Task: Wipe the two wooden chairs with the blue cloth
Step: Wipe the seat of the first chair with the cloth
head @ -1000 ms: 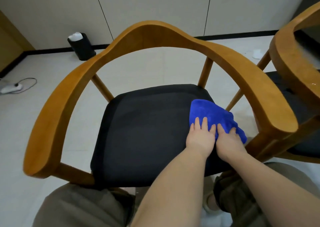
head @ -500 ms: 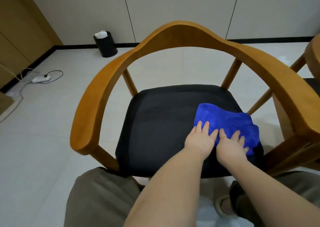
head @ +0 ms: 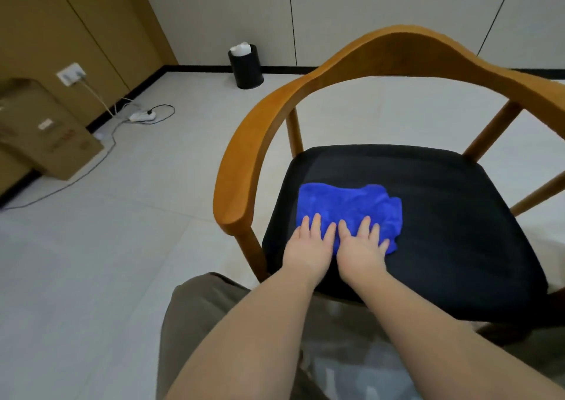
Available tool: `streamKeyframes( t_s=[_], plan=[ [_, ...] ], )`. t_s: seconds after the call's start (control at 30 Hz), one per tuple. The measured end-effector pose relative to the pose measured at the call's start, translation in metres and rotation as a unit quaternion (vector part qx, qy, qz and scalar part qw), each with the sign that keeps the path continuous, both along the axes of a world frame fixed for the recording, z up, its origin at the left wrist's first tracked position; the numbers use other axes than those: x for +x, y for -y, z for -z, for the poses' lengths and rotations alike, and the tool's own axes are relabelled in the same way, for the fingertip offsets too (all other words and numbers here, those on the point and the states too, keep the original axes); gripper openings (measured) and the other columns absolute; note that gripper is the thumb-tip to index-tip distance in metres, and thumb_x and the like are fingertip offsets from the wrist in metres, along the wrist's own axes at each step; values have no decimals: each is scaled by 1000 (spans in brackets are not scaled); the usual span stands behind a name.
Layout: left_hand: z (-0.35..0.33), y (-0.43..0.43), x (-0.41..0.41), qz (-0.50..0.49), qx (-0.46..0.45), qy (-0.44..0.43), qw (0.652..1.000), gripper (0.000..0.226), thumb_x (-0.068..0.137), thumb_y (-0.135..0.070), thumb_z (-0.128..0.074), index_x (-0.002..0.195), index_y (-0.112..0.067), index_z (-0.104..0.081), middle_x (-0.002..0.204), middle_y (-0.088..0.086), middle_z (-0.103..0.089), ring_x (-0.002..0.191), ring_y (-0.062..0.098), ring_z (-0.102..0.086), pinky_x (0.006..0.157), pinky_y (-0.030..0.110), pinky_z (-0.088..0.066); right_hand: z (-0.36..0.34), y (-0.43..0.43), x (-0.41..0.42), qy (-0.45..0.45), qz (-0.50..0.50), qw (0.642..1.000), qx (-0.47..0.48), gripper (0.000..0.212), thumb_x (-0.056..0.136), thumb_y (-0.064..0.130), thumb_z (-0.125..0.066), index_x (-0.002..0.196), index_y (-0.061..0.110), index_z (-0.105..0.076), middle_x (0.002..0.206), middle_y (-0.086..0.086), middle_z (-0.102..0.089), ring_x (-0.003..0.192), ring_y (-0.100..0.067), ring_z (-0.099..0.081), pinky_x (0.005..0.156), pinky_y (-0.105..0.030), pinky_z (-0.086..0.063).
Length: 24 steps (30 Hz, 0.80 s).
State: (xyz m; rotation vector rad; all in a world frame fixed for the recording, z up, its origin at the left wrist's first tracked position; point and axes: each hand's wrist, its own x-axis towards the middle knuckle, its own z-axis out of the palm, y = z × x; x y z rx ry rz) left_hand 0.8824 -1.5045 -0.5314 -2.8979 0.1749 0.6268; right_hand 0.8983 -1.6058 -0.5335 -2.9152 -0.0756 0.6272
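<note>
Well left of the chair (head: 241, 167), by the brown wall: a cardboard box (head: 46, 133) on the floor, a wall socket (head: 71, 74) above it, and a power strip (head: 142, 115) with its cable trailing over the tiles. Behind the chair's left armrest, well apart, against the pale wall: a black bin (head: 246, 66) with something white in it.

On the chair itself, a curved wooden rail around a black seat pad (head: 458, 216). On the left half of that pad, toward the front edge: the blue cloth (head: 348, 204), loosely spread, rumpled along its far and right sides.

Flat at its near left edge, the left hand (head: 308, 247), fingers straight and spread, fingertips on the cloth, palm on the pad. Just to the right, close alongside, the right hand (head: 362, 247), likewise flat and straight-fingered, pressing the cloth's near middle. No finger curled round anything.

Looks soft, light and limp, so likely to bunch under one-sided pressure. Better pinned under flat palms than pinched. Probably drags a little on the pad's fabric and would slip more readily on smooth wood. For the rail, best gathered into one palm and wrapped over the curve. No second chair in view.
</note>
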Motion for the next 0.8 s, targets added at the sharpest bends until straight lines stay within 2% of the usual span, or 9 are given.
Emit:
streamKeyframes(
  t_s=[0.13,0.23,0.3,0.43,0.63,0.8],
  plan=[
    [-7,-38,-14,-53,80,-27,995,77,103,-31,-47,158,-13,4,164,23,-2,151,41,-8,121,49,-15,-6,-49,-7,-10,-74,997,3,66,104,28,-38,158,29,-2,163,-20,13,150,-41,9,120,-60,-3],
    [-11,-44,-21,-26,173,-63,983,83,101,-38,-48,157,-6,5,162,23,-14,149,42,-13,120,58,-13,-8,-69,-7,-17,-114,993,2,58,105,39,-28,158,31,-5,164,-18,11,150,-40,8,119,-60,-1],
    [-12,-42,-22,-7,204,-85,975,81,101,-38,-49,157,-5,0,162,20,-16,148,42,-19,118,61,-14,-5,-74,-4,-10,-158,987,-5,56,105,44,-28,157,35,-9,164,-16,9,150,-40,7,120,-60,0],
    [-18,-40,-17,-20,179,-98,979,73,102,-29,-51,158,-8,-9,162,19,-18,144,41,-29,115,56,-26,-2,-68,5,-7,-200,980,-8,52,105,46,-29,155,39,-15,165,-16,5,150,-40,4,120,-60,-1],
    [-7,-33,-25,-89,143,-57,984,82,102,-32,-47,155,0,7,160,26,-21,147,45,-21,118,55,-23,-9,-56,-1,-10,-204,979,-4,52,106,43,-27,156,34,-15,164,-19,3,151,-39,2,121,-56,-5],
    [5,-13,-33,-144,50,-2,988,73,105,-26,-42,157,-8,7,159,33,-8,146,49,-17,118,53,-27,-2,-26,-10,2,-186,982,-4,57,106,37,-33,157,31,-10,164,-19,7,151,-37,4,122,-53,-5]
  ],
)
